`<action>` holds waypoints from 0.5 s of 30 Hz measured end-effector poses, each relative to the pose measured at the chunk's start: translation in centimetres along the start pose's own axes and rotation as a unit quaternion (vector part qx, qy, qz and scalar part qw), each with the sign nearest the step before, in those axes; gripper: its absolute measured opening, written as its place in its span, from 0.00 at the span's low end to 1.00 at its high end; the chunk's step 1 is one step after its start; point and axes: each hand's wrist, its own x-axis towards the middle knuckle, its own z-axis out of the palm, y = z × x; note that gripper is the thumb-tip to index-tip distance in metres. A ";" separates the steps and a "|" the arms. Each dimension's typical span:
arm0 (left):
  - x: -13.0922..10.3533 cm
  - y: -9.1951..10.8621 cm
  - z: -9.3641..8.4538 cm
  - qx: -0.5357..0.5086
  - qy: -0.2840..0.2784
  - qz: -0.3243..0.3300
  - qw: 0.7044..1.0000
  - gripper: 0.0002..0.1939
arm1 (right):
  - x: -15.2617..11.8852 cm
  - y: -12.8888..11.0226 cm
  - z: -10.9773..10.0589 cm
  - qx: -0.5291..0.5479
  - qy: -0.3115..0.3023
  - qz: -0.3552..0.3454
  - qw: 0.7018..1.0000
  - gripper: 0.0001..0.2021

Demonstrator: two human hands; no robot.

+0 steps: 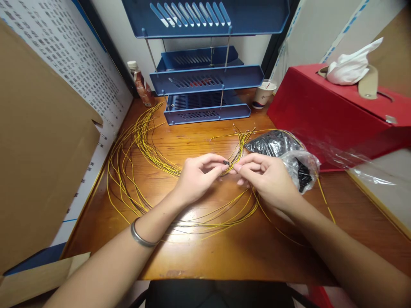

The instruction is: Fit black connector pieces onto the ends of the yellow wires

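Note:
Between thumb and fingertips, my left hand (204,173) pinches a small black connector housing (226,162). Just to its right, my right hand (265,173) is closed in a pinch on a thin wire, its fingertips almost meeting those of the left. The wire's end at the connector is too small to make out. Around and beneath both hands runs a loose coil of yellow and black wires (157,158) on the wooden table. Their bunched ends (244,139) fan out just beyond my fingers.
A plastic bag of small black parts (276,143) lies beside my right hand. Behind stand a blue tiered file tray (205,81), a drink bottle (141,85) and a paper cup (263,94). A red box (321,111) is at right, cardboard (41,141) at left.

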 end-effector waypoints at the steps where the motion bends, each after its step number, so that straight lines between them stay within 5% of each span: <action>1: 0.0 -0.1 0.0 -0.006 0.000 -0.004 1.000 0.09 | 0.1 0.0 -0.1 0.001 -0.006 0.007 1.000 0.09; 15: -0.1 0.2 -0.3 0.119 -0.027 0.069 0.990 0.07 | 0.1 -0.2 0.0 0.045 -0.013 0.017 0.999 0.11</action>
